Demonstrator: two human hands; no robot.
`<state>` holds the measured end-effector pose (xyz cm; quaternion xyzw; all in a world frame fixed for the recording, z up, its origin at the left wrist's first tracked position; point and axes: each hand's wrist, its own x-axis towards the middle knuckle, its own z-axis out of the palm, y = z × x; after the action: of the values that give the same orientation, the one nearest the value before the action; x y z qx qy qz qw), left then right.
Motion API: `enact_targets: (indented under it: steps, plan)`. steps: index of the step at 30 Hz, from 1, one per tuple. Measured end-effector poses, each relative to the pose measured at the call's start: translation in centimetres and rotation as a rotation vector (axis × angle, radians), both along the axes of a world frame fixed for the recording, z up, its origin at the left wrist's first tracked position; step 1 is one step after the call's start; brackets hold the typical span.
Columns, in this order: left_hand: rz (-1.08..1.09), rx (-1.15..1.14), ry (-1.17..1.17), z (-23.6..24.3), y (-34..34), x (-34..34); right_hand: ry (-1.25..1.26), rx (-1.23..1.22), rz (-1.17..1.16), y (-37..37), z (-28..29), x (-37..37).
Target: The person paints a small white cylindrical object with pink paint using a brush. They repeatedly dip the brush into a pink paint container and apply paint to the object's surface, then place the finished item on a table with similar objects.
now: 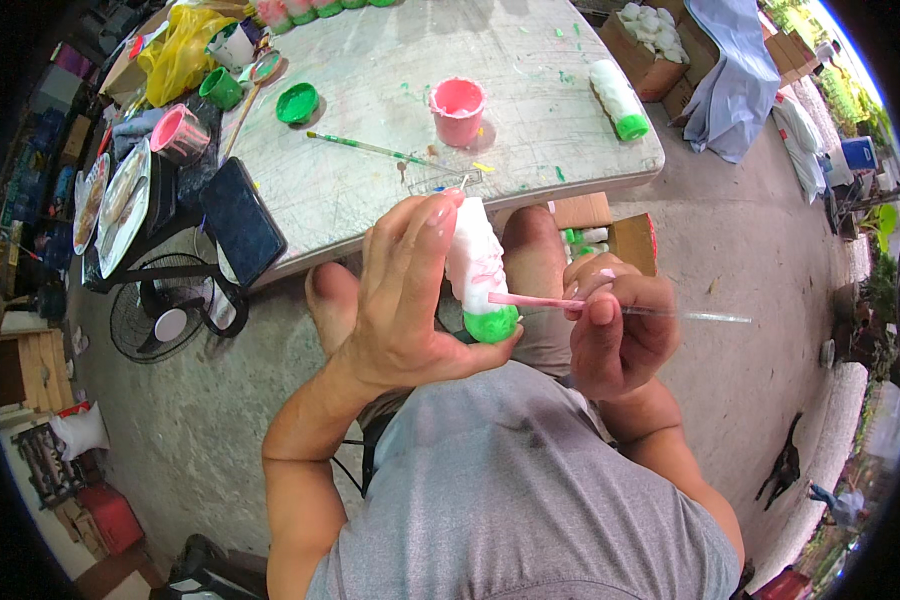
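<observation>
My left hand (400,290) grips a white moulded figure (476,255) by its two ends, fingers at the top and thumb under its green base. Faint pink shows on the figure's white side. Between the fingertips of my right hand (622,325) is a thin paintbrush (535,301); its pink tip touches the figure just above the green part. On the table beyond stands a small tub of pink paint (458,112). A second white figure with a green base (618,100) lies near the table's right corner.
The pale table (370,190) also bears a green-stained brush (370,148), a green lid (297,103) and a green cup (221,89). At left are a dark phone or tablet (242,222), another pink tub (180,134) and a fan (165,310). Boxes (634,245) sit beneath the table.
</observation>
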<state>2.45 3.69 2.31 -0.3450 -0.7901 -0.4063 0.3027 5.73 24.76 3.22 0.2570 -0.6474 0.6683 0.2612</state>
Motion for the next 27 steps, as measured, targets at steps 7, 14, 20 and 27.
enact_targets:
  steps: [7, 14, 20, 27]
  plan:
    - [0.008, 0.012, 0.004, 0.20, 0.03, -0.14, 0.113, 0.059, 0.036, 0.44, -0.73, -0.37]
    - [0.036, 0.003, -0.057, 0.90, -0.06, 0.11, 0.094, 0.119, -0.050, 0.18, -0.56, -0.18]
    - [0.051, -0.013, -0.064, 0.95, -0.01, 0.21, 0.098, 0.157, -0.050, -0.05, -0.36, -0.41]
    - [0.053, -0.034, -0.072, 0.87, -0.04, 0.23, 0.116, 0.144, 0.002, -0.43, -0.03, -0.56]
